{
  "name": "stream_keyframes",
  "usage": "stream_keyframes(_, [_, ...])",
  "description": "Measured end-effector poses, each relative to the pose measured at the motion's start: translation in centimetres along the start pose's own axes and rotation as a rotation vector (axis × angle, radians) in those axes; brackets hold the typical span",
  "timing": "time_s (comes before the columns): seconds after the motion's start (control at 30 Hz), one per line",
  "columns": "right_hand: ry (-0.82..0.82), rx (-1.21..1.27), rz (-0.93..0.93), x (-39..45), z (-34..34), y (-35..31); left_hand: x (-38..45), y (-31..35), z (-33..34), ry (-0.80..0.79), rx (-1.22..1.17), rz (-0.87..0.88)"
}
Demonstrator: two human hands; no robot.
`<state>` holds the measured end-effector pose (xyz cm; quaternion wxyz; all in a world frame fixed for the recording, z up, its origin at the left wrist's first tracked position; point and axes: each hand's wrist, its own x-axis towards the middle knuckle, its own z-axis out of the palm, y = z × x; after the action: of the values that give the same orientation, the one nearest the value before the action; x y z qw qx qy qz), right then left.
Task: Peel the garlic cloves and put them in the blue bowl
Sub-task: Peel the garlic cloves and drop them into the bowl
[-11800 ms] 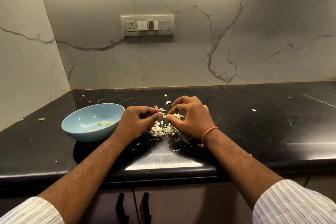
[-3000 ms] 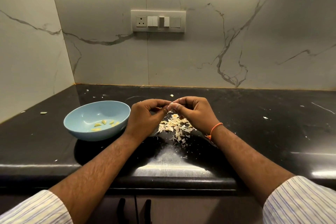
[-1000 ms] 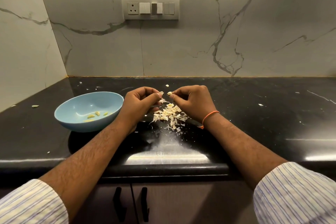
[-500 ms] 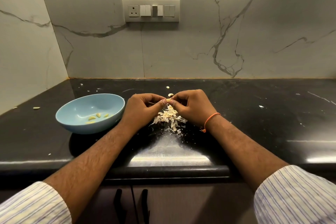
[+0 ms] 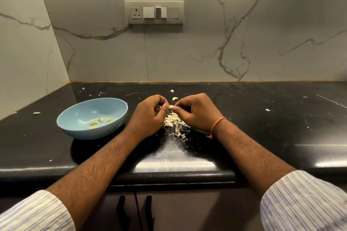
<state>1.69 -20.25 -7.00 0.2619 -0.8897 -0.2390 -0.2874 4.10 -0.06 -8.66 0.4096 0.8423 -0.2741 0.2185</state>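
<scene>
A small garlic clove (image 5: 170, 106) is pinched between the fingertips of my left hand (image 5: 149, 113) and my right hand (image 5: 196, 111), just above the black counter. Below them lies a pile of pale garlic skins (image 5: 175, 124). The blue bowl (image 5: 78, 129) stands to the left of my left hand, with several peeled cloves (image 5: 100, 120) inside. Another loose clove (image 5: 175, 98) lies on the counter just behind my hands.
A single clove (image 5: 36, 113) lies far left on the black counter (image 5: 262, 127), near the side wall. Small skin bits are scattered about. A switch panel (image 5: 154, 12) sits on the marble back wall. Cabinet handles (image 5: 135, 212) show below the counter's front edge.
Both hands stay together over the skin pile, still working one clove. A second ago they were slightly apart; now the fingertips meet on the clove. The bowl holds more cloves than at first.
</scene>
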Motion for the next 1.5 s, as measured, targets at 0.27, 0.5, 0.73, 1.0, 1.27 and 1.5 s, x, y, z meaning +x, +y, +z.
stream_keyframes(0.27, [0.006,0.264,0.029,0.1,-0.3,-0.3,0.3,-0.4,0.0,-0.026,0.008,-0.054])
stream_keyframes(0.5, [0.070,0.227,0.060,0.2,-0.1,0.4,-0.1,-0.1,-0.8,-0.031,-0.225,-0.062])
stream_keyframes(0.73, [0.102,0.197,0.065,0.2,0.1,0.5,-0.3,0.6,-1.1,-0.015,-0.339,-0.096])
stream_keyframes(1.0, [0.124,0.301,0.145,0.3,0.4,0.6,-0.1,0.3,-1.0,-0.055,-0.313,-0.096])
stream_keyframes(1.27, [0.059,0.537,0.244,0.5,0.7,0.5,0.1,-0.1,-1.0,-0.057,-0.385,-0.142])
stream_keyframes(1.5, [0.077,0.538,0.152,0.5,0.7,0.3,0.2,-0.4,-0.9,-0.040,-0.417,-0.220])
